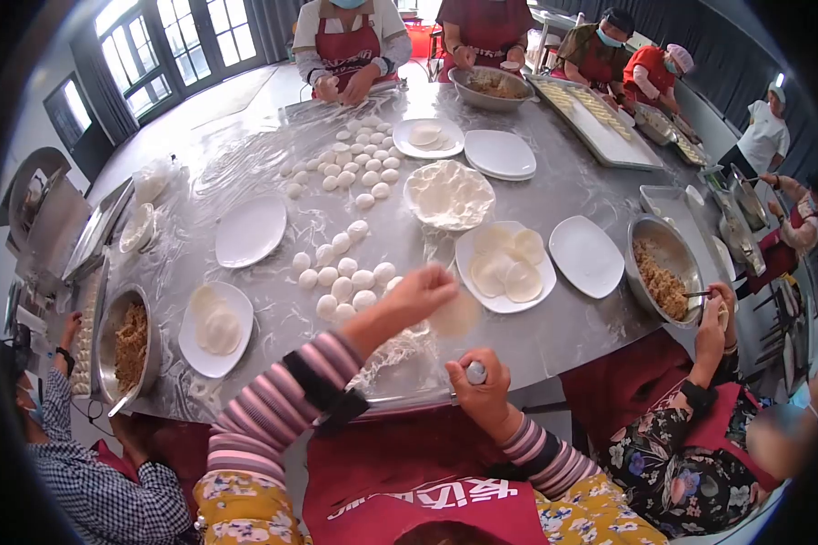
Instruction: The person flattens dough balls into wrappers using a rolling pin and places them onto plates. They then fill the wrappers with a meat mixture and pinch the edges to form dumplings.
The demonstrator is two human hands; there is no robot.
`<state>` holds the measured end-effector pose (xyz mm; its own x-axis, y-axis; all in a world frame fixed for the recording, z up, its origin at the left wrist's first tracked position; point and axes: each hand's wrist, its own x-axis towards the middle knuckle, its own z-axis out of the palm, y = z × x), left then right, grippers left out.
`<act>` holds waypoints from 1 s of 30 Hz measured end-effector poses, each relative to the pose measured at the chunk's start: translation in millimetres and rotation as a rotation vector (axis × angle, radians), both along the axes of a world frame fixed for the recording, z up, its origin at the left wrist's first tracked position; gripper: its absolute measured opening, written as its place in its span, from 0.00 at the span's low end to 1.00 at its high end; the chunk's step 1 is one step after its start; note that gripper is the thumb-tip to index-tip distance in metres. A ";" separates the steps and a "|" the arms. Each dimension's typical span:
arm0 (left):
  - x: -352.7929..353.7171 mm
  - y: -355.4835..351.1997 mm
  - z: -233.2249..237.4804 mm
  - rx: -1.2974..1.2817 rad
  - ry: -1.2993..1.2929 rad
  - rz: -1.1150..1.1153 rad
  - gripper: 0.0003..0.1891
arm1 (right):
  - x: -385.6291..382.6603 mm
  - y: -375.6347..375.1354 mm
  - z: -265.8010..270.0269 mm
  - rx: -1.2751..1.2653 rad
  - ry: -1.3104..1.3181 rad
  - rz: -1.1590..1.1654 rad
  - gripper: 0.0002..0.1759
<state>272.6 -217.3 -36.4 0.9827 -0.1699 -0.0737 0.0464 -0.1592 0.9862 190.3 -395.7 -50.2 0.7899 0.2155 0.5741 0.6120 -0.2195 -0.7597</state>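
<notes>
My left hand is raised above the table's near edge, its fingers pinched on a thin round dough wrapper that hangs down. Lower and to the right, my right hand is wrapped round a rolling pin, whose rounded end pokes out of the fist. Beyond my hands, a white plate bears several flat wrappers. Small dough balls lie in a floury cluster just past my left forearm, which hides some of them. Loose flour is scattered under that wrist.
A bowl of flour stands mid-table. Around it are bare white plates and another plate of wrappers. Metal bowls of filling sit at both sides. Co-workers stand close on my left and right, and others across the table.
</notes>
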 end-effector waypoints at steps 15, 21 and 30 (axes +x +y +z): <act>-27.5 34.5 4.2 0.975 -0.396 0.170 0.10 | 2.2 5.4 1.6 -0.003 0.006 -0.010 0.12; -91.5 56.4 -19.8 0.435 0.042 0.120 0.09 | 11.5 7.9 4.3 -0.020 0.039 0.004 0.13; -100.0 51.4 -29.8 0.557 -0.047 0.179 0.06 | 47.6 40.4 -6.6 -0.031 -0.155 -0.105 0.11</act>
<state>172.7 -165.9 -66.2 0.9969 0.0507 -0.0598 0.0784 -0.6481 0.7575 237.9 -355.3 -56.8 0.7117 0.1563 0.6848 0.6936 -0.3104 -0.6500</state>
